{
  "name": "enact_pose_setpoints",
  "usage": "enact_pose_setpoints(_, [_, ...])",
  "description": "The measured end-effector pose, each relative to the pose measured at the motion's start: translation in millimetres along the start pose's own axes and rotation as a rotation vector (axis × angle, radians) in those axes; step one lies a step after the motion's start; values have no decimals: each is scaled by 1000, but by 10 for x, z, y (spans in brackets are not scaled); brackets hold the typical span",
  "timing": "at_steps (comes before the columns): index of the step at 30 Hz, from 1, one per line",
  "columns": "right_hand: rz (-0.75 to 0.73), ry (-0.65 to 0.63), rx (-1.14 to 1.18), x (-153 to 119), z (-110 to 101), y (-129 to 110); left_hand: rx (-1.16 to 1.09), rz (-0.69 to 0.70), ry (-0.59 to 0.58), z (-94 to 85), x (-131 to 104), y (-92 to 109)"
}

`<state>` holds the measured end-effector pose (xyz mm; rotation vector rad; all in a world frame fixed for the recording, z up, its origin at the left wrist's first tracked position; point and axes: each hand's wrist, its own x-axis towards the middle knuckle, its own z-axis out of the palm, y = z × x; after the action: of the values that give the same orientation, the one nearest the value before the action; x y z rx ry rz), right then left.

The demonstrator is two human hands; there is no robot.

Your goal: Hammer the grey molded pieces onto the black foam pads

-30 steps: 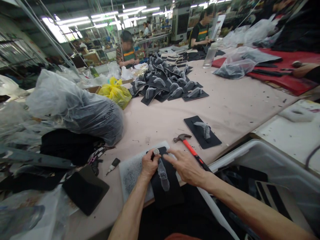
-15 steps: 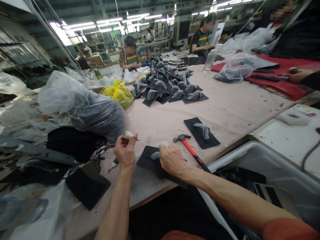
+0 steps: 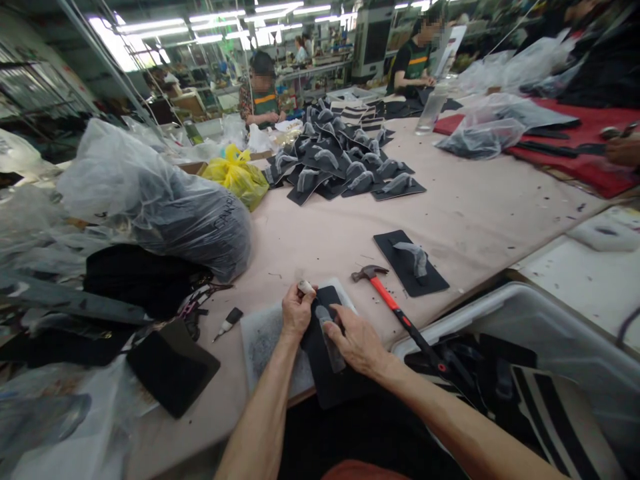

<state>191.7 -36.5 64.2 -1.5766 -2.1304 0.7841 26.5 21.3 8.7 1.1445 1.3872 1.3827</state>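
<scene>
Turned lengthwise since half a second ago, the flat black rectangular panel (image 3: 323, 377) now points away from me, and the left hand (image 3: 297, 313) has swung in from the side to its far end. On my feed, those fingers are pinched around a small white bottle (image 3: 305, 287). My right hand (image 3: 357, 339) has its thumb on the handle wrapped in cloudy grey film (image 3: 334, 353), fingers half curled; whether they grip it, I cannot tell. I see the panel matte and smooth, handle uppermost, lying partly over a pale speckled slab (image 3: 265, 350) at the near edge of the pinkish counter (image 3: 310, 247).

Beside it, a grey plastic bin (image 3: 517, 298) holds black pieces and a beige panel with black stripes (image 3: 555, 407). Leftward, a big translucent bag with black lettering (image 3: 200, 223) bulges with something dark; a knotted yellow bag (image 3: 237, 177) sits behind it, contents unclear.
</scene>
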Motion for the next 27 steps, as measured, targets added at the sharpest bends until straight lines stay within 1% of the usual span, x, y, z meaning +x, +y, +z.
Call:
enact_pose_setpoints(1, [16, 63, -43, 9, -58, 97, 30, 14, -15, -4, -1, -4])
enact_pose_setpoints(3, [66, 191, -208, 27, -201, 337, 82, 42, -38, -19, -7, 3])
enact_pose_setpoints(4, [102, 232, -312, 31, -273, 471, 102, 53, -45, -27, -12, 11])
enact_pose_setpoints(5, [145, 243, -412, 31, -339, 607, 119, 60, -53, -32, -16, 21])
enact_pose_setpoints(6, [194, 223, -494, 27, -392, 739, 133, 64, -62, -35, -20, 31])
enact_pose_setpoints(7, [241, 177, -549, 18, -430, 859, 145, 67, -70, -36, -23, 40])
enact_pose_setpoints(9, [303, 68, -579, 0, -463, 1052, 161, 69, -81, -33, -26, 53])
enact_pose_setpoints(11, [344, -4, -544, -3, -464, 1171, 166, 72, -90, -31, -24, 56])
enact_pose_setpoints(14, [380, -56, -466, 42, -488, 1254, 159, 78, -104, -33, -13, 52])
enact_pose_setpoints(17, [397, -97, -350, 119, -572, 1286, 158, 72, -109, -37, -2, 51])
enact_pose_setpoints(18, [420, -103, -274, 140, -602, 1288, 160, 68, -112, -37, -1, 52])
enact_pose_setpoints(19, [467, -106, -141, 156, -627, 1282, 161, 64, -114, -35, -1, 53])
enact_pose_setpoints(21, [574, -132, 222, 170, -659, 1237, 171, 65, -124, -27, -7, 52])
enact_pose_setpoints(23, [656, -201, 586, 166, -674, 1129, 212, 84, -129, -15, -23, 46])
enact_pose_setpoints(24, [679, -237, 712, 158, -683, 1049, 244, 99, -125, -8, -34, 41])
enact_pose_setpoints(26, [675, -249, 826, 137, -724, 840, 313, 137, -105, 6, -61, 27])
enact_pose_setpoints(27, [641, -214, 841, 124, -757, 719, 339, 155, -94, 13, -76, 20])
